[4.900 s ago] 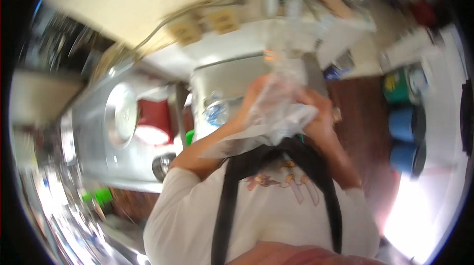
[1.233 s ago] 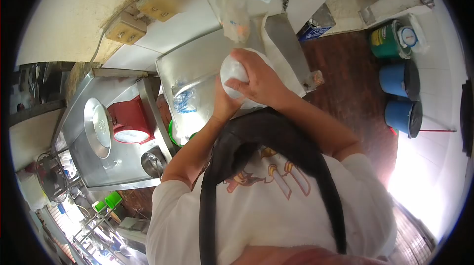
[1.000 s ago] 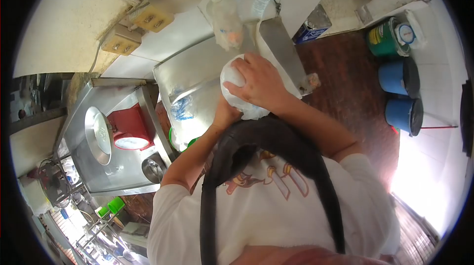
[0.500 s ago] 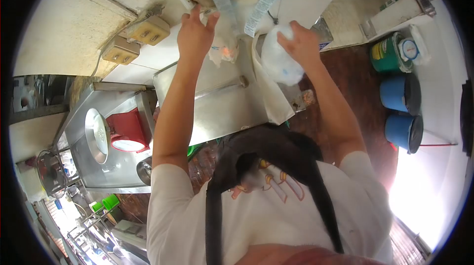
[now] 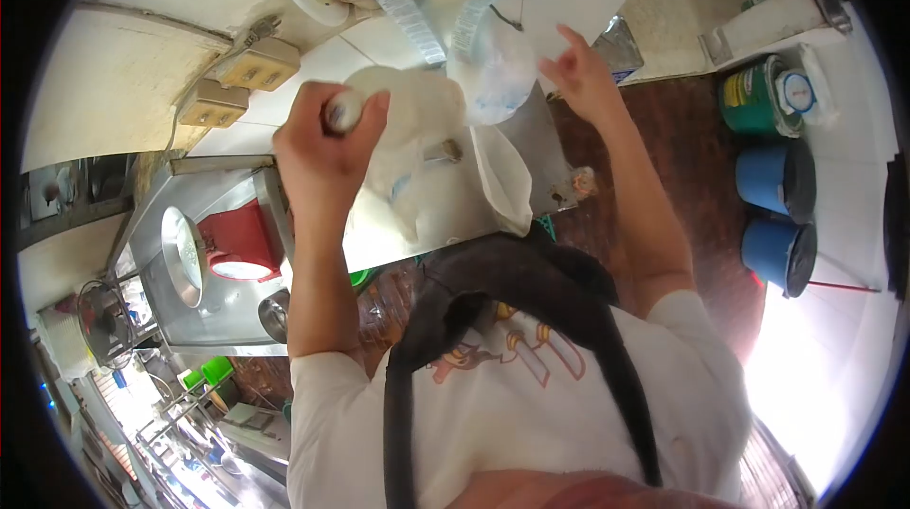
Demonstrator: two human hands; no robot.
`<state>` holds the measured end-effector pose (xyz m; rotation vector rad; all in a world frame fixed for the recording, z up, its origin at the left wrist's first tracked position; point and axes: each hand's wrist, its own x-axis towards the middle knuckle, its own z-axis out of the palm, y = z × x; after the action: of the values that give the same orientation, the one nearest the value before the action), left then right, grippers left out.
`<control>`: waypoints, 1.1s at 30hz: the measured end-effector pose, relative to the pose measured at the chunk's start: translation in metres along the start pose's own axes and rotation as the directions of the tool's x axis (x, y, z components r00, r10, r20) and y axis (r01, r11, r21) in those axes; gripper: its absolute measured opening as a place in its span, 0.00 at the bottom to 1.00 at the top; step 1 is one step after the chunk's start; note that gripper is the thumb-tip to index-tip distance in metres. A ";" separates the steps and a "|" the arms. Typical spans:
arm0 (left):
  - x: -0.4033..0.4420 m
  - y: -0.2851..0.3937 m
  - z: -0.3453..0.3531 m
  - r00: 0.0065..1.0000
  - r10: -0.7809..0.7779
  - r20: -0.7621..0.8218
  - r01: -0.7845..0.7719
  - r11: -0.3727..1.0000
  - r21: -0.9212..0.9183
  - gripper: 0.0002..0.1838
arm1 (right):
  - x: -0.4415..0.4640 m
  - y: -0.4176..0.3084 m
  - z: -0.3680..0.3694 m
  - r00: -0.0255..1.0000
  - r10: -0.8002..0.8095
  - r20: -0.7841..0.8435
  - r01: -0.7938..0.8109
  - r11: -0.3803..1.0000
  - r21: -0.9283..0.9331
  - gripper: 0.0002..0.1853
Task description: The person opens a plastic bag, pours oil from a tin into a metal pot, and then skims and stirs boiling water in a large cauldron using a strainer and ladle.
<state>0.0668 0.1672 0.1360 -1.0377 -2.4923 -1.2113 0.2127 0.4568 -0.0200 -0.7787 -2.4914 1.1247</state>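
From my end of the head camera I take the step in hand to be holding the bottle (image 5: 403,111): the left hand (image 5: 329,130) has its grip wrapped round the neck, thumb along one side, with the pale cap end (image 5: 343,113) showing through the fist. The bottle is over the bench (image 5: 381,242), neck leaning toward the left; its body is cloudy and blurred, so I can't tell whether its base touches the steel below. The right hand (image 5: 580,81) is to the right of the bottle, grip wide, index finger stretched out, nothing in it that I can see. Between that hand and the bottle sits the white bag (image 5: 493,82), rounded and see-through, with bluish marks on its lower part; whether a fingertip brushes it I can't tell. Beyond the bottle hang two printed strips (image 5: 403,11), and well to its left are the red bin (image 5: 242,239) and the pan (image 5: 183,258). As I judge it, any next move calls for a firm hold on the neck, since a body this bulky could swing, and for care on the bottle's right, where the bag is close enough to be knocked.
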 end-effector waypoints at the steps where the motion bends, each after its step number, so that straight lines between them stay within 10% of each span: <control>1: -0.008 0.014 -0.008 1.000 -0.019 0.018 0.019 0.999 -0.045 0.17 | -0.018 0.022 0.007 1.000 0.009 0.006 -0.009 0.999 0.053 0.45; 8: -0.033 0.041 0.065 0.917 0.183 0.355 -0.078 0.954 -0.290 0.16 | -0.109 0.046 0.030 0.949 -0.001 0.316 -0.079 0.968 0.239 0.46; 15: -0.058 -0.006 0.208 0.835 0.118 0.538 -0.122 0.992 -0.029 0.25 | -0.091 0.114 0.083 0.945 -0.095 0.314 -0.031 0.927 0.374 0.44; 20: -0.076 -0.014 0.164 0.916 0.088 0.391 -0.013 0.982 -0.191 0.31 | -0.079 0.113 0.126 0.951 -0.021 0.308 -0.059 0.968 0.246 0.44; 23: -0.105 -0.065 0.118 0.938 -0.257 0.233 0.304 0.932 -0.197 0.30 | -0.091 0.119 0.132 0.981 -0.074 0.180 0.001 0.925 0.379 0.43; 25: -0.135 -0.157 0.087 0.981 -0.157 -0.109 0.168 0.981 0.100 0.29 | -0.104 0.121 0.124 0.989 -0.010 0.148 -0.034 0.957 0.288 0.42; 27: -0.185 -0.266 0.052 0.914 -0.300 -0.275 0.390 0.839 0.380 0.40 | -0.124 0.129 0.115 0.986 0.110 0.122 -0.130 0.977 0.167 0.40; 30: -0.224 -0.314 0.022 0.695 -0.634 -0.338 0.691 0.459 0.558 0.34 | -0.156 0.127 0.091 0.965 0.185 0.189 -0.206 0.973 0.101 0.36; 33: -0.236 -0.346 0.021 0.786 -0.616 -0.053 0.561 0.674 0.481 0.23 | -0.181 0.093 0.093 0.928 0.142 0.344 -0.164 0.986 0.035 0.33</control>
<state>0.0155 -0.0847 -0.1953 -0.1562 -3.1090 -0.5626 0.3488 0.3463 -0.1594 -0.8336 -2.6916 1.5010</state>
